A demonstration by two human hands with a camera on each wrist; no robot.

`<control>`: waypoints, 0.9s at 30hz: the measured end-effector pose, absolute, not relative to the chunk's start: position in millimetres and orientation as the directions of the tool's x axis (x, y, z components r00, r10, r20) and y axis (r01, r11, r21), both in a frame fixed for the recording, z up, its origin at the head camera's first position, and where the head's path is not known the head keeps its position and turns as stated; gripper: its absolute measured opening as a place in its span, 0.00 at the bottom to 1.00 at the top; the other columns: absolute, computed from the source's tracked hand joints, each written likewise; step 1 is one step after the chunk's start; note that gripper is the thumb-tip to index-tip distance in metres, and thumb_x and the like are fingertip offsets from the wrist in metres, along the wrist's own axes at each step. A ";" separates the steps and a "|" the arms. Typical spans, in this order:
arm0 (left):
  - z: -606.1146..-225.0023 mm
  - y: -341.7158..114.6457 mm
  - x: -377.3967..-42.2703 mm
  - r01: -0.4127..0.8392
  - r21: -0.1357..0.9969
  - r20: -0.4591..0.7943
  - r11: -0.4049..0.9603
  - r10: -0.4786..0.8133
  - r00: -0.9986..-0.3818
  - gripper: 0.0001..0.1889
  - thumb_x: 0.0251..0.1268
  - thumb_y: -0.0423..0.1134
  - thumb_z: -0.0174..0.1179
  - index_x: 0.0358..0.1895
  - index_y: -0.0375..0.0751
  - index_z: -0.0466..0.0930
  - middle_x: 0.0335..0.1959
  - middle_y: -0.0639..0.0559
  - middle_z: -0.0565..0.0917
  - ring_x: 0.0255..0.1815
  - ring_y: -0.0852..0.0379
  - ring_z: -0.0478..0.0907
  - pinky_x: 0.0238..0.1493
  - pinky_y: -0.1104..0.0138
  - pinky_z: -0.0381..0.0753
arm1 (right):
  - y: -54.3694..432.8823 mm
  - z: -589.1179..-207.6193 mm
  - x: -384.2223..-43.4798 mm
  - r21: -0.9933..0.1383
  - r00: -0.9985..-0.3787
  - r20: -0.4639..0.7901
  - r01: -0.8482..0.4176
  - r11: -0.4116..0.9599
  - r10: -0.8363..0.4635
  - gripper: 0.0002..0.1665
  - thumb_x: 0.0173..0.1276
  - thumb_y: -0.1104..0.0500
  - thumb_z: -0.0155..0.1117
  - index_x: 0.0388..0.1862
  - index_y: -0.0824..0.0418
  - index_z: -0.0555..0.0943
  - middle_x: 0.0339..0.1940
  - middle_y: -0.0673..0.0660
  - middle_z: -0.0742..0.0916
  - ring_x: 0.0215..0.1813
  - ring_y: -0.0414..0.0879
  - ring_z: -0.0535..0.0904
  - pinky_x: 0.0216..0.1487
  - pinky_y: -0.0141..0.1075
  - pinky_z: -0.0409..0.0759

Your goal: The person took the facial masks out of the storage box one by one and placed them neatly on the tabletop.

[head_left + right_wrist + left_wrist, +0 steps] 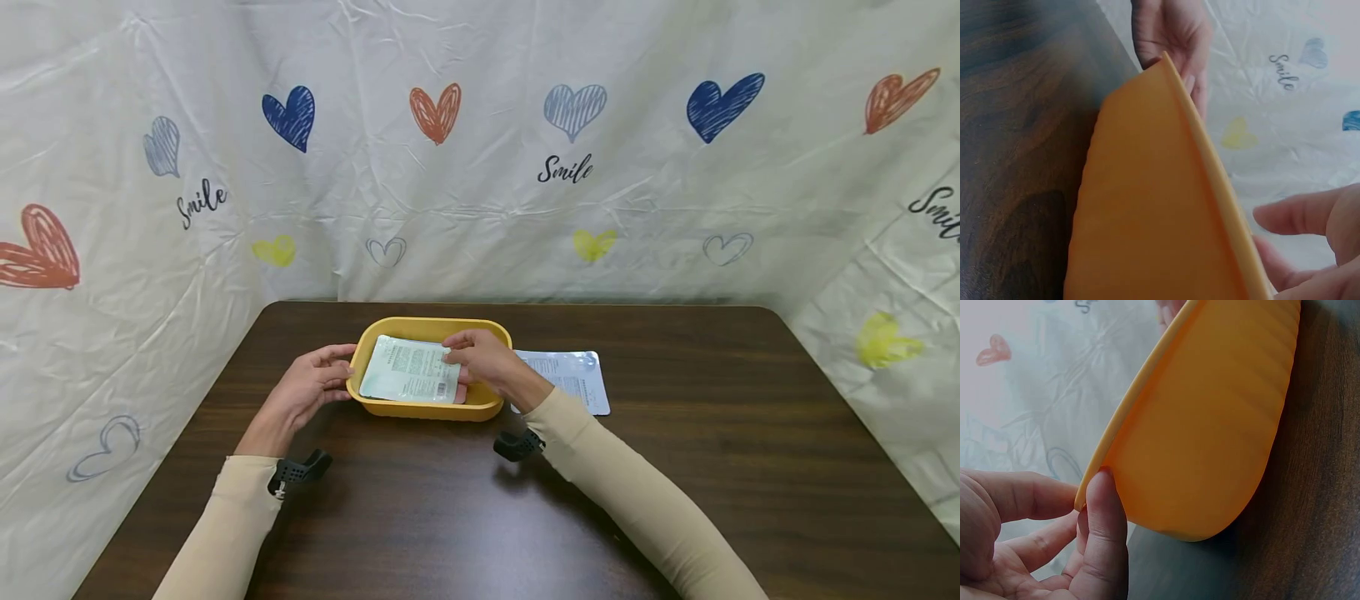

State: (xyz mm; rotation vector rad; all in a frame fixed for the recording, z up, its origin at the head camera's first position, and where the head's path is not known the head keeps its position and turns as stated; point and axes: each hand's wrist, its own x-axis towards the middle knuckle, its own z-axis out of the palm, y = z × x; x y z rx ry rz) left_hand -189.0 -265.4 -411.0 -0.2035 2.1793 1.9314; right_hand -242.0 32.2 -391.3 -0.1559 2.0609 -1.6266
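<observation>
Yellow basket (420, 410), two hands (311, 387) (487, 362), one green packet (408, 368) inside

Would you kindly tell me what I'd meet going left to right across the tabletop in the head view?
Left grip, pale green rectangular packet inside the yellow oblong plastic basket, right grip, pale blue rectangular packet.

Yellow tub (420, 410) — one view from above, two close
The head camera looks forward and down across the tabletop (720, 400); low wrist cameras, facing inward, share the tub's outer wall (1204, 444) and heart-printed sheet (480, 200).
</observation>
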 end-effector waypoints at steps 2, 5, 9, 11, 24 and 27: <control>-411.2 -264.8 -188.9 -0.249 0.961 -0.256 0.123 0.044 -0.966 0.30 0.74 0.32 0.56 0.77 0.36 0.62 0.48 0.44 0.78 0.39 0.55 0.82 0.40 0.67 0.86 | 30.8 -392.8 -241.1 -0.942 -0.880 -0.307 0.226 0.248 -0.362 0.23 0.73 0.64 0.62 0.66 0.68 0.75 0.63 0.63 0.78 0.55 0.55 0.77 0.54 0.44 0.82; -411.2 -264.9 -189.0 -0.250 0.961 -0.257 0.120 0.043 -0.965 0.30 0.74 0.31 0.56 0.77 0.36 0.62 0.48 0.44 0.78 0.39 0.55 0.82 0.40 0.66 0.86 | 29.7 -392.6 -238.4 -0.957 -0.905 -0.276 0.229 0.176 -0.325 0.25 0.71 0.68 0.60 0.66 0.69 0.73 0.66 0.67 0.75 0.52 0.55 0.77 0.56 0.45 0.80; -410.9 -265.7 -189.6 -0.253 0.960 -0.260 0.121 0.045 -0.965 0.30 0.74 0.32 0.56 0.77 0.35 0.62 0.48 0.44 0.79 0.39 0.55 0.82 0.41 0.66 0.87 | 27.9 -392.3 -236.5 -0.972 -0.933 -0.233 0.218 0.084 -0.274 0.26 0.68 0.72 0.58 0.65 0.70 0.73 0.66 0.68 0.74 0.51 0.53 0.78 0.58 0.45 0.82; -411.1 -265.9 -189.9 -0.254 0.960 -0.261 0.122 0.045 -0.964 0.30 0.74 0.32 0.56 0.77 0.36 0.62 0.48 0.44 0.79 0.39 0.55 0.82 0.41 0.66 0.87 | 26.7 -392.6 -236.4 -0.972 -0.936 -0.234 0.223 0.073 -0.262 0.28 0.68 0.73 0.58 0.67 0.70 0.71 0.67 0.67 0.73 0.53 0.53 0.78 0.60 0.47 0.82; -412.2 -266.2 -190.1 -0.251 0.960 -0.259 0.127 0.053 -0.964 0.30 0.74 0.32 0.56 0.77 0.36 0.61 0.45 0.47 0.79 0.40 0.55 0.81 0.41 0.66 0.86 | 23.6 -397.2 -238.1 -0.959 -0.880 -0.277 0.224 0.176 -0.386 0.27 0.70 0.70 0.64 0.67 0.67 0.73 0.53 0.63 0.87 0.46 0.52 0.87 0.53 0.47 0.86; -412.4 -266.7 -189.7 -0.250 0.959 -0.259 0.131 0.055 -0.964 0.31 0.74 0.32 0.56 0.77 0.35 0.61 0.45 0.47 0.79 0.40 0.55 0.81 0.41 0.67 0.86 | 23.3 -398.7 -237.3 -0.955 -0.858 -0.287 0.218 0.204 -0.426 0.24 0.70 0.69 0.65 0.64 0.65 0.74 0.49 0.61 0.88 0.45 0.52 0.88 0.48 0.46 0.87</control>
